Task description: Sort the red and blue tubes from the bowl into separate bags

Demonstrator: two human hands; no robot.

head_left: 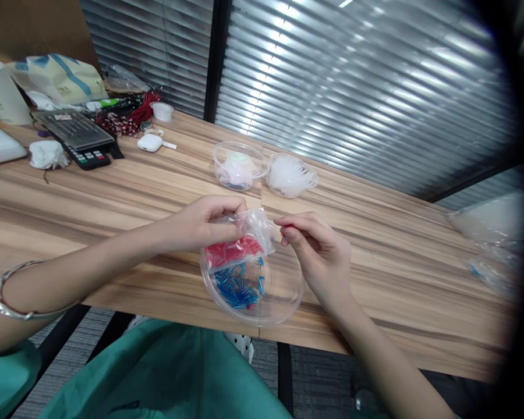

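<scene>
My left hand [205,224] grips the top of a clear plastic bag [233,250] with small red pieces in its lower part. The bag hangs over the left side of a round clear container [283,297]. Inside the container, loose blue tube-shaped pieces [236,288] lie toward the left, with a small red piece [251,306] near them. My right hand [317,247], just right of the bag's opening and above the container's right rim, pinches a small red piece [289,227] between thumb and forefinger.
Behind the hands stand a clear tub [240,166] with pale packets and a dish of white strips [290,176]. At the back left are a paper cup [3,93], a card terminal [89,158], red wires [146,110] and a white case [149,142]. Plastic bags [493,233] lie far right.
</scene>
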